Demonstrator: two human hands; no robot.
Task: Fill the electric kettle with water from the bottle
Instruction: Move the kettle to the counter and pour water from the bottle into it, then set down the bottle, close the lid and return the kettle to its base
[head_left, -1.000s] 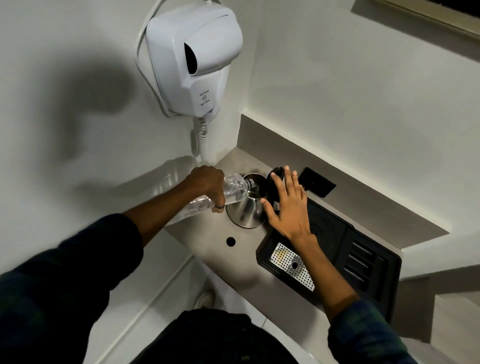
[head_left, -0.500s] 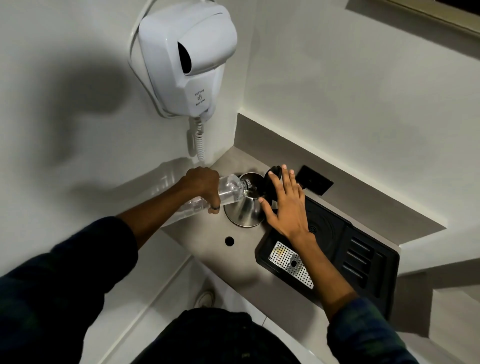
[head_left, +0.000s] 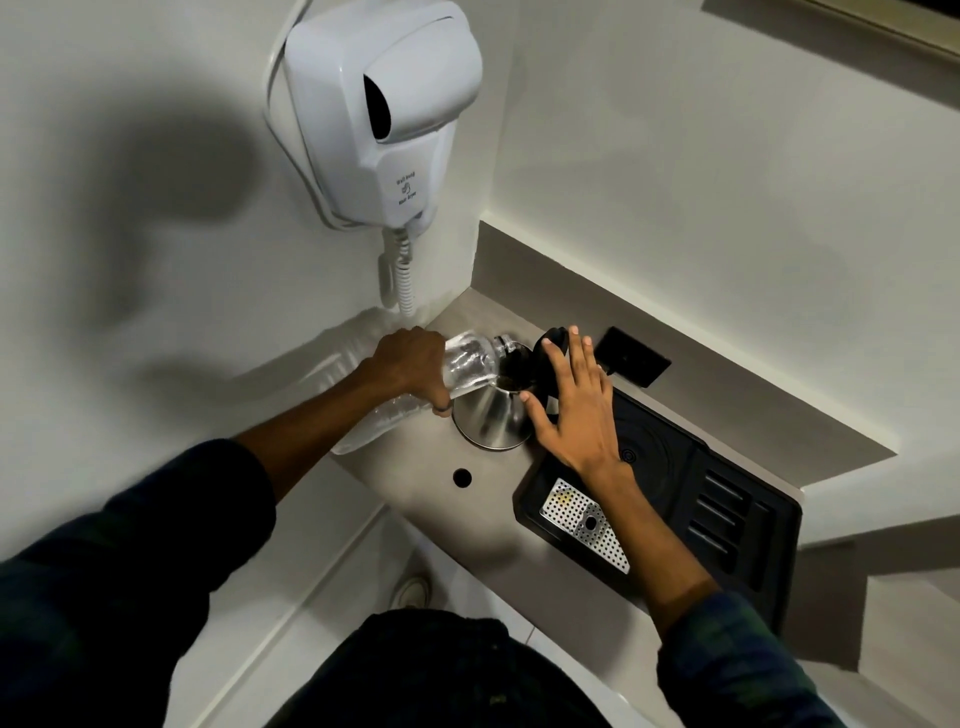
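**Pouring under way: bottle tipped into kettle**

Little has moved since the earlier frames: your hands, the bottle and the kettle hold the same arrangement, and only the view has shifted slightly. Your left hand (head_left: 410, 366) has its fingers closed around the clear bottle (head_left: 467, 366), gripping it near the shoulder and holding it tilted, neck down, with the mouth at the kettle's open top. Your right hand (head_left: 576, 410) has its fingers spread and nearly flat; it grips nothing, but rests against the kettle's dark handle side and raised lid (head_left: 553, 343), steadying them. The steel kettle (head_left: 488, 421) stands on the counter (head_left: 415, 488), just beside the black tray (head_left: 727, 499), in the corner below the wall dryer (head_left: 384, 114).

Progress, as a judgement: the lid is open and the pour is in hand. How much water the kettle holds cannot be told, since its interior is dark. Left to do: finish pouring, right the bottle, close the lid
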